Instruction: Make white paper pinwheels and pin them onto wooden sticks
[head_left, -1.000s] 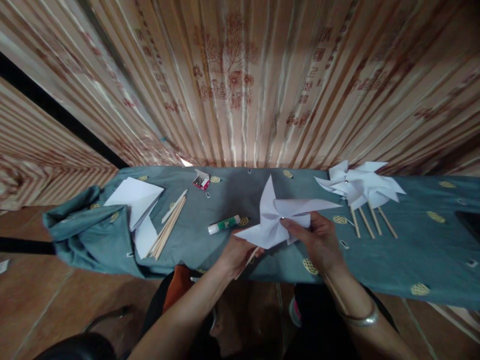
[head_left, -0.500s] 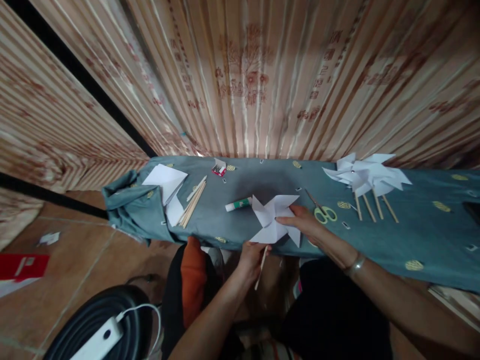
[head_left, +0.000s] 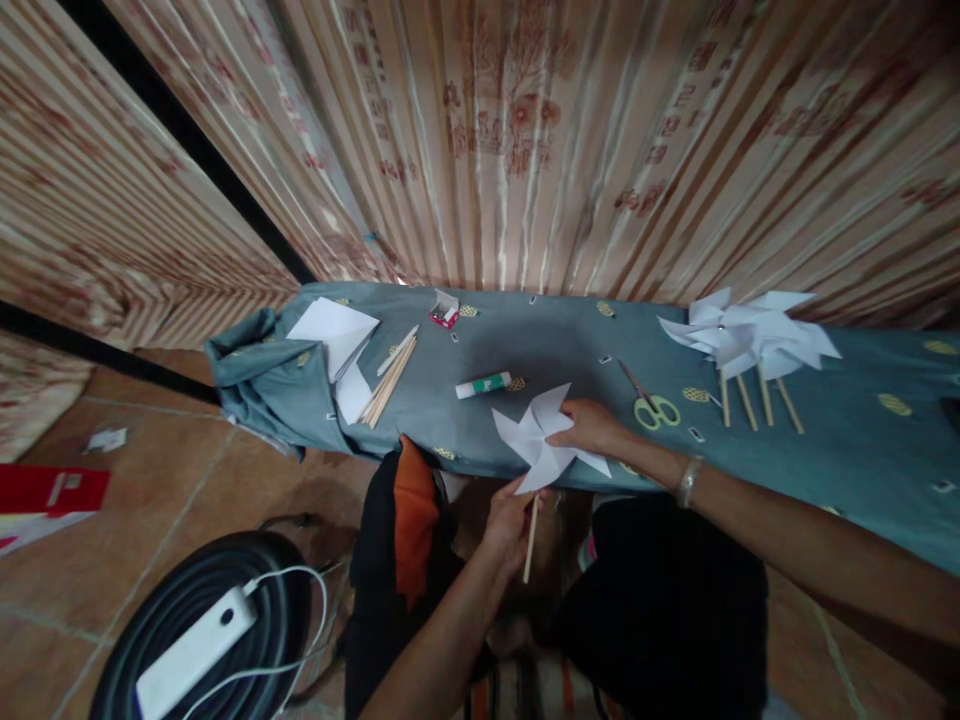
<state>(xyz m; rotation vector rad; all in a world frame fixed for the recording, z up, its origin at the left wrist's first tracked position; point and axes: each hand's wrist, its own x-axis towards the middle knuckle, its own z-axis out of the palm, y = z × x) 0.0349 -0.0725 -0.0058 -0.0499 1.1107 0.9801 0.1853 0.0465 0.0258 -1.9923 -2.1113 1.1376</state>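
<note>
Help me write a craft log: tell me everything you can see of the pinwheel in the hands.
The pinwheel is white, apparently folded paper, with four pointed blades around its centre. A thin, wooden-looking stick extends below it in the view. The left hand grips near the stick's upper end, by the lowest blade; the right hand pinches the right side, thumb near the centre. It faces upward over the near edge of the table. No pin can be made out.

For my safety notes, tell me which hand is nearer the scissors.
Right: the right hand, on the white pinwheel, is just left of the scissors. The left hand is farther left, holding the pinwheel's stick.
</note>
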